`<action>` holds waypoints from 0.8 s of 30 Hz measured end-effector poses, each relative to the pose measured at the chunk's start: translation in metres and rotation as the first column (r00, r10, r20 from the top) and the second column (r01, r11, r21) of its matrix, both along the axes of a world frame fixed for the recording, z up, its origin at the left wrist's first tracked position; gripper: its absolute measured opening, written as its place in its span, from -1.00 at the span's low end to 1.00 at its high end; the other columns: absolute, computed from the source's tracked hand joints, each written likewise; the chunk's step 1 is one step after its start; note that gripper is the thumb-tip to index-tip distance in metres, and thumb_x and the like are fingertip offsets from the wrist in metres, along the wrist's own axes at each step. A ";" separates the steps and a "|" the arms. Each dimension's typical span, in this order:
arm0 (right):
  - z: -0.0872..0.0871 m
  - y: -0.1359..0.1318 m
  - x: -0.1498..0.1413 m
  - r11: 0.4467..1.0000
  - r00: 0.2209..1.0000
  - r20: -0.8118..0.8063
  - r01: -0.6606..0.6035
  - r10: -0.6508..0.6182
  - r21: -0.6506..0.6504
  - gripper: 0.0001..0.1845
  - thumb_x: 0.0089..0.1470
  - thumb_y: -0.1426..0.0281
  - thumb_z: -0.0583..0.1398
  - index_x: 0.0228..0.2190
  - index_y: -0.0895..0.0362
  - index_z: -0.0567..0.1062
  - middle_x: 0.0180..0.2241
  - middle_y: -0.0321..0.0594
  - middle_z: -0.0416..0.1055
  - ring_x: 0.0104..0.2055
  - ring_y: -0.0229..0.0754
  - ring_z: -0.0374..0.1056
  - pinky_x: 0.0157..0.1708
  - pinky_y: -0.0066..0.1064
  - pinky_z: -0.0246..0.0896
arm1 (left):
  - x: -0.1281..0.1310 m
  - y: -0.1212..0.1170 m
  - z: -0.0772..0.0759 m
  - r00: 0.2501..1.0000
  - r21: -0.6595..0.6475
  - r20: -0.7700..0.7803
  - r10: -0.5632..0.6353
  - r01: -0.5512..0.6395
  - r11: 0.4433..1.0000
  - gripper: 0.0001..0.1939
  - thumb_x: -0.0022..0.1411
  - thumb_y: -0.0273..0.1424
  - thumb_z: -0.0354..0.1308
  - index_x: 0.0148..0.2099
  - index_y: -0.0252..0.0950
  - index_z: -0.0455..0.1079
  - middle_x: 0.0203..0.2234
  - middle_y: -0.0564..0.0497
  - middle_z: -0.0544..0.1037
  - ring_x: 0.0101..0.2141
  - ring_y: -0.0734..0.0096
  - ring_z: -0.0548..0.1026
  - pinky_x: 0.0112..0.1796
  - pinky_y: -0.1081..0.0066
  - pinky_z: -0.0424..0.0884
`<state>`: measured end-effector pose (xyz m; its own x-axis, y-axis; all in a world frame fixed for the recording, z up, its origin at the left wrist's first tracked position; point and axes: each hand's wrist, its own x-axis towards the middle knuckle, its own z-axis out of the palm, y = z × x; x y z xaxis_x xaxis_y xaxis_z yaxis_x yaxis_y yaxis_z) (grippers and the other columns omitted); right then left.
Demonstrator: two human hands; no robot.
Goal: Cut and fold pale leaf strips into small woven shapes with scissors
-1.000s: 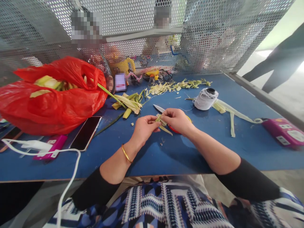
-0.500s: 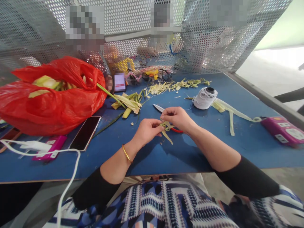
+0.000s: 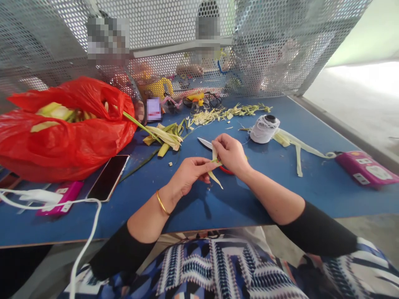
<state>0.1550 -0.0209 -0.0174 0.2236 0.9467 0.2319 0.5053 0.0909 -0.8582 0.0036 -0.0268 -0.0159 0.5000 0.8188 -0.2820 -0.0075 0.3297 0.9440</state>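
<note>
A: Grip state?
B: Leaf strip [image 3: 215, 180] is pinched by left hand [image 3: 190, 172] and right hand [image 3: 232, 154], over counter [image 3: 249, 203], near scissors [image 3: 204, 142].
A: Handling?
B: Best pinned firmly at left, upper end tensioned gently; may split.

From where I stand I count two bare hands, one left hand [image 3: 191, 171] and one right hand [image 3: 231, 154], with at least one pale green strip [image 3: 215, 179] between them, and one gold bangle [image 3: 161, 202]. On one blue table [image 3: 249, 199] I see one red bag [image 3: 75, 141], one thread spool [image 3: 264, 129], one pair of scissors [image 3: 205, 143], two magenta packs [image 3: 364, 168], one dark-screened phone [image 3: 108, 178], one lit screen [image 3: 153, 109] and one white cable [image 3: 93, 232]. The cut leaf pieces [image 3: 208, 116] are too many and too small to count.
</note>
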 end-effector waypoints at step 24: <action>0.007 -0.016 0.005 0.849 0.903 0.427 -0.199 -0.035 0.489 -0.79 0.16 0.30 0.16 -0.19 0.06 0.52 -0.28 -0.13 0.48 -0.20 -0.05 0.37 -0.15 -0.18 0.18 | -0.003 0.011 0.002 0.942 -0.130 0.075 0.328 -0.317 0.940 -0.80 -0.11 -0.34 0.42 -0.44 -0.35 0.54 -0.62 0.05 0.51 -0.62 0.55 0.41 -0.51 0.48 0.36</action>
